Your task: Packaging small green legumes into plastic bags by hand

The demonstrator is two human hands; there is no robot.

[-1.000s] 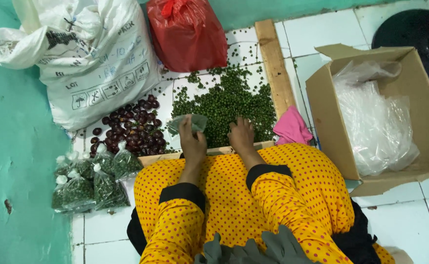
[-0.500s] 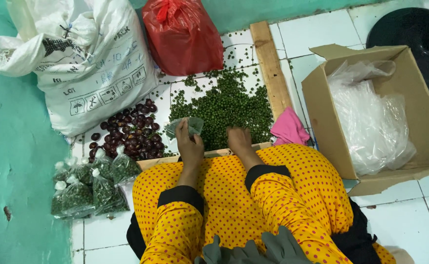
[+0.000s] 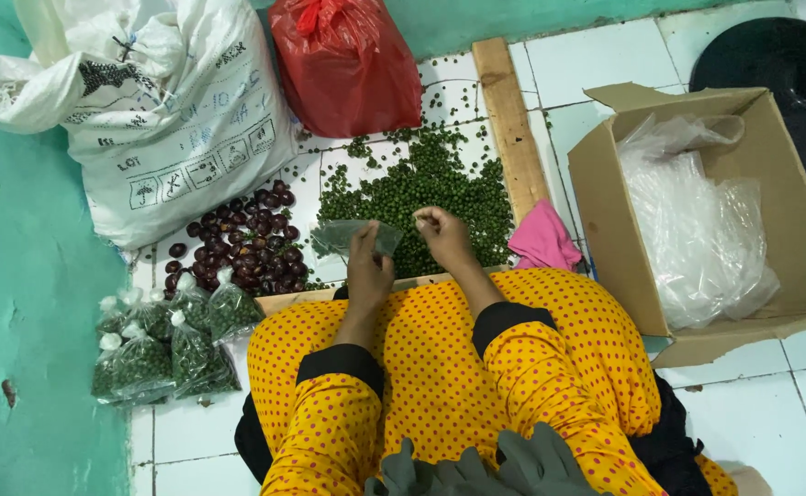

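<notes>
My left hand (image 3: pixel 369 266) pinches a small clear bag (image 3: pixel 355 236) open over the green peppercorns (image 3: pixel 430 193); right hand (image 3: pixel 443 235), fingers bunched on a pinch, beside it. Several filled bags (image 3: pixel 160 344) lie knotted left. Most of the heap remains loose.

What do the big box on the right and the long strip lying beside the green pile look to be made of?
The box looks like plain brown corrugated cardboard: matte, with folded flaps and a torn edge. The strip looks like bare, unpainted wood: pale tan, straight-edged, faintly grained. The sheeting inside the box seems to be thin clear plastic, glossy and crinkled.
</notes>
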